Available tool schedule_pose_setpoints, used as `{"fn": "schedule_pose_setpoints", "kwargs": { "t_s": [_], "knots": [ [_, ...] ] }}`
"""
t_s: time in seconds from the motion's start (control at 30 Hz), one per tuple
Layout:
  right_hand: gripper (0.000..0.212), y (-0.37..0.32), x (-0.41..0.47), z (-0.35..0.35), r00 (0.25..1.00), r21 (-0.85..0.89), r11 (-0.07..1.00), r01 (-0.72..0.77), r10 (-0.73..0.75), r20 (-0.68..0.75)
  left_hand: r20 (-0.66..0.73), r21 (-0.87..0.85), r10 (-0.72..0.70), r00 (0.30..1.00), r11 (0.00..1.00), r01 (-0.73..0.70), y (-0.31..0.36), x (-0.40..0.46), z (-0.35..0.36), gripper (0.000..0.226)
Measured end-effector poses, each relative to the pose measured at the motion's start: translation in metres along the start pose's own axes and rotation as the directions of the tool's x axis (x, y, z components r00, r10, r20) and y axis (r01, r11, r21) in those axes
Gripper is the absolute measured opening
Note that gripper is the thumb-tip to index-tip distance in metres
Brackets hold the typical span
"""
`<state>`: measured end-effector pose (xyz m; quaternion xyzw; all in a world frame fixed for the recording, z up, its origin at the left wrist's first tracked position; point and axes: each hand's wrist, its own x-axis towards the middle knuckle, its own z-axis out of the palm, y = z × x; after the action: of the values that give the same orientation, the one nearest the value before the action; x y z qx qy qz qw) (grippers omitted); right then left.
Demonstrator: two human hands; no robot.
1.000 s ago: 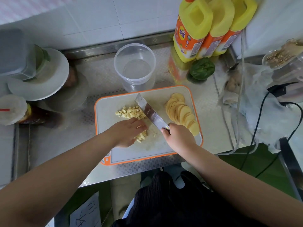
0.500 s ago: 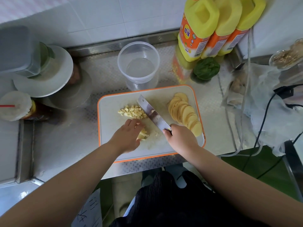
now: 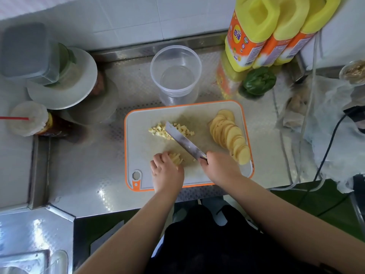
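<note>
L hand [image 3: 166, 172] holds potato strips [image 3: 177, 159]; R hand [image 3: 221, 167] grips knife [image 3: 182, 139], long axis diagonal up-left; strips just left of it.

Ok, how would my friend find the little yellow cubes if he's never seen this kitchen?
Find the white cutting board with the orange rim. Near its middle, at the tip of the knife, lies the pile of little yellow cubes. It alone is diced: the row on the right is round slices, and the left hand holds strips.
</note>
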<state>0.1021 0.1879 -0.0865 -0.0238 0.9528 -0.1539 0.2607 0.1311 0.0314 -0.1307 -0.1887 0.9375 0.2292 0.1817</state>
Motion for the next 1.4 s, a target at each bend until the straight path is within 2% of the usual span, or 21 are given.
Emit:
{"fn": "schedule_pose_setpoints", "kwargs": {
  "t_s": [0.1,0.2,0.37,0.5,0.87,1.07,1.4],
  "knots": [
    [0.028,-0.005,0.001,0.005,1.000,-0.062,0.998,0.019,-0.018,0.022,-0.041,-0.022,-0.013,0.999,1.000,0.012,-0.003,-0.005,0.004,0.061],
    [0.030,-0.008,0.002,0.004,0.999,-0.111,0.993,0.032,-0.030,0.024,-0.089,-0.087,0.094,0.992,0.991,-0.101,-0.013,-0.007,0.002,0.065],
    [0.031,-0.010,0.002,0.002,0.997,-0.145,0.987,0.070,-0.065,0.036,-0.104,-0.193,0.227,0.968,0.951,-0.243,-0.051,-0.004,-0.009,0.057],
    [0.027,-0.010,0.003,0.000,0.996,-0.167,0.983,0.082,-0.073,0.056,-0.125,-0.142,0.328,0.937,0.928,-0.344,-0.069,0.002,-0.013,0.042],
    [0.027,-0.020,0.009,0.010,0.987,-0.225,0.961,0.160,-0.149,0.066,-0.226,-0.085,0.349,0.910,0.923,-0.375,-0.069,0.003,-0.005,0.019],
    [0.017,-0.019,0.011,0.018,0.979,-0.373,0.905,0.202,-0.191,0.067,-0.275,-0.048,0.391,0.879,0.907,-0.418,-0.069,0.006,0.000,0.021],
    [0.019,-0.017,0.011,0.022,0.979,-0.360,0.910,0.204,-0.189,0.075,-0.255,0.075,0.467,0.847,0.883,-0.464,-0.066,0.007,0.001,0.041]
  ]
}}
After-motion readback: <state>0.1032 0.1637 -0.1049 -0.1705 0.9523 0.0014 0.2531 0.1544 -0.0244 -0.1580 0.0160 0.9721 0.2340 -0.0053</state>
